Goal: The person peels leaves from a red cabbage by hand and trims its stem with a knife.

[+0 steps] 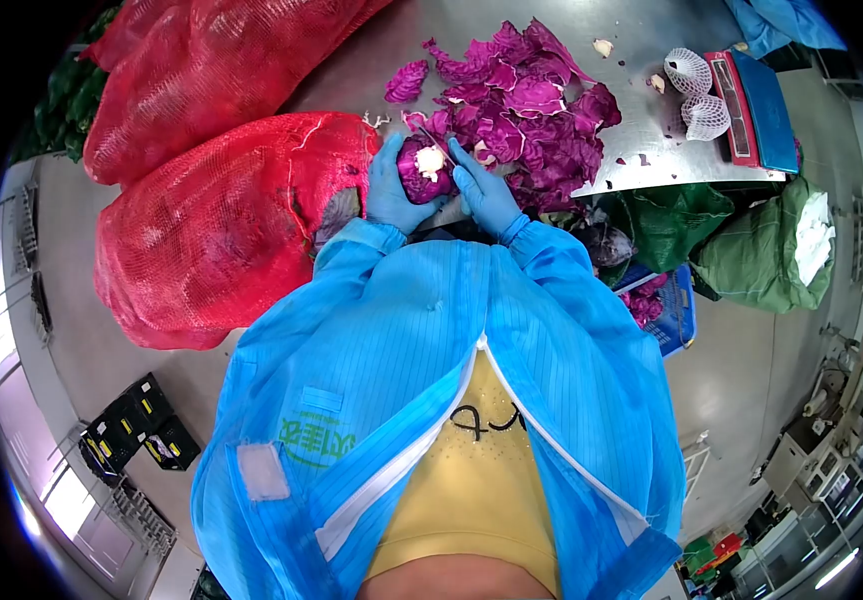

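A purple cabbage head [425, 172] with a pale cut stem end faces up between my two blue-gloved hands at the metal table's near edge. My left hand [391, 192] is wrapped round its left side. At its right side, my right hand [483, 192] is closed on a thin knife [438, 146], whose narrow blade slants across the top of the cabbage; the handle is hidden in the glove. Just beyond and to the right lies a heap of loose purple cabbage leaves [536, 105]. One separate leaf piece [407, 82] rests to the left of the heap.
Red mesh sacks [221, 225] fill the left side. At the right of the metal table [361, 75] are white foam nets [688, 72] and a blue-and-red box [751, 110]. Below its edge are green sacks [761, 250] and a blue crate [679, 315] with purple leaves.
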Action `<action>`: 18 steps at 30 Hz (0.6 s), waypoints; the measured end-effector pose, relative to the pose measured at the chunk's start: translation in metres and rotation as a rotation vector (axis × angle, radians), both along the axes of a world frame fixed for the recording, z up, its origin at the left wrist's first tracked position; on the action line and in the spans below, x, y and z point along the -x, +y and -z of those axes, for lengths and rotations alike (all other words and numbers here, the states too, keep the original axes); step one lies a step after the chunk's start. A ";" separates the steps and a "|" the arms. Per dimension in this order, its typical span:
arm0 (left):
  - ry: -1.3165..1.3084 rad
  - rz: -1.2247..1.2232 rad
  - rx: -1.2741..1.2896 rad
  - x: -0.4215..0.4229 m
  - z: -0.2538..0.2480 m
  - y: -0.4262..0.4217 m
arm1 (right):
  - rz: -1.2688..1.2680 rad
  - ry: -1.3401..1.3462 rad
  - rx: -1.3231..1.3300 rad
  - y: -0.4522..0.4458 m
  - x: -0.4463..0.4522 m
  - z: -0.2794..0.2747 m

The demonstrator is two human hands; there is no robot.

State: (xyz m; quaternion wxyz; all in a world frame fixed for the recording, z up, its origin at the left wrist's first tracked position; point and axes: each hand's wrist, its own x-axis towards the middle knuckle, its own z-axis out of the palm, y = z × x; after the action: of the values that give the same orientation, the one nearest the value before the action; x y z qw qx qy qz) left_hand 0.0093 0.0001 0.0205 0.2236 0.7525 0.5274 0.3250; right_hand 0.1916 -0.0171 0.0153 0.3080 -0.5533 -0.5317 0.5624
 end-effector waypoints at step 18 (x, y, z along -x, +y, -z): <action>0.119 0.006 -0.043 -0.004 0.003 -0.001 | -0.008 -0.155 0.085 0.008 0.002 0.003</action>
State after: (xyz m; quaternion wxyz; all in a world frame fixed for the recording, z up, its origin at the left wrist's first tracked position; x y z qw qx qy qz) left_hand 0.0134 -0.0010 0.0174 0.1766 0.7766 0.5305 0.2902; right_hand 0.1895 -0.0088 0.0122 0.2400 -0.6055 -0.5318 0.5413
